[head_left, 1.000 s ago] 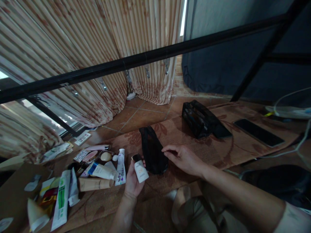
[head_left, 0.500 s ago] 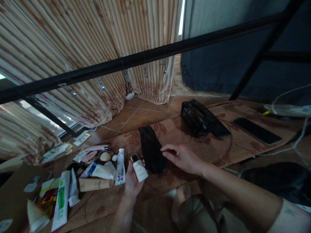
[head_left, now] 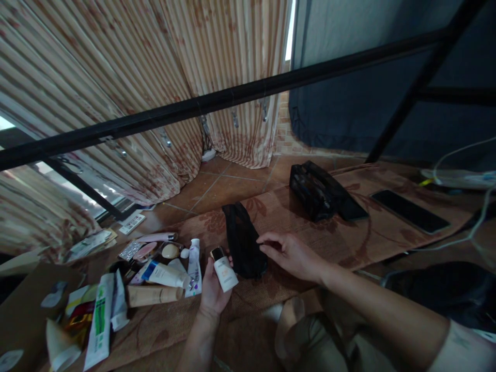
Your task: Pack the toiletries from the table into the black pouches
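Observation:
A small white cosmetic bottle [head_left: 226, 275] with a dark, gold-rimmed cap rests in my left hand [head_left: 214, 292], tilted, its cap pointing up and left. Just right of it, a black mesh pouch [head_left: 244, 243] lies on the brown patterned cloth [head_left: 271, 204]. The thumb and fingertips of my right hand [head_left: 289, 253] are closed on the pouch's right edge. Left of my left hand are a white tube with purple marks [head_left: 194, 266], a blue-and-white tube [head_left: 165, 274] and a beige tube [head_left: 155, 295].
A second black pouch [head_left: 313, 191] stands farther back, beside a dark phone [head_left: 409, 211]. Several cosmetics, including a green-and-white tube [head_left: 99, 320], lie at the left near a cardboard box [head_left: 29, 310]. A black metal bar [head_left: 232, 95] crosses before the curtains [head_left: 127, 57].
Almost nothing differs. The view has shifted very slightly; my left hand still holds the bottle and my right hand stays at the pouch's edge.

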`<state>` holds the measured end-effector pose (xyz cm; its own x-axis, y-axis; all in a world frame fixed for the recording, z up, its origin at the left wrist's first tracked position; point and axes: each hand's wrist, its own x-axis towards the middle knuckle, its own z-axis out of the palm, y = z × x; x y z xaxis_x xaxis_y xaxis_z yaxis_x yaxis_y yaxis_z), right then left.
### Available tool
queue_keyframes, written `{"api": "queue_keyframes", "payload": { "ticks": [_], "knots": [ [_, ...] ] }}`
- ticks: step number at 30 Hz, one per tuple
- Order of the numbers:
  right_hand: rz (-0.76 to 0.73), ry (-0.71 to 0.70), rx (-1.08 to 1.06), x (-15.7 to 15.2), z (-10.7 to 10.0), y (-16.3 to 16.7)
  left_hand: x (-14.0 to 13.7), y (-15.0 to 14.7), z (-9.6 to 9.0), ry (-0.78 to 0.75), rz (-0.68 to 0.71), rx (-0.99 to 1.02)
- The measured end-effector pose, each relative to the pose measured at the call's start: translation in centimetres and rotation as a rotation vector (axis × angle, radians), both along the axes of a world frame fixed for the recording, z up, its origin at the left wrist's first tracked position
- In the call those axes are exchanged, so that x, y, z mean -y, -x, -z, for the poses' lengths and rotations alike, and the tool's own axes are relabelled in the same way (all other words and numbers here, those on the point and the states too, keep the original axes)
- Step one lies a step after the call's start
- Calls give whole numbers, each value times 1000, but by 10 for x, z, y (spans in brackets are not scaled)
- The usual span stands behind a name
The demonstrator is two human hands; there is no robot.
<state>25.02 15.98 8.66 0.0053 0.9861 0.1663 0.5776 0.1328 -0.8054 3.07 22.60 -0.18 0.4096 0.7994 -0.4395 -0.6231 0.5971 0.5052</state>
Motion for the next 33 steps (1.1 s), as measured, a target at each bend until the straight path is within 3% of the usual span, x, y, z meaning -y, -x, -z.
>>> {"api": "queue_keyframes", "payload": {
  "ticks": [33],
  "knots": [
    [-12, 30, 11, 1, 1, 0, 0, 5, 11, -42, 26, 69]
  ]
}}
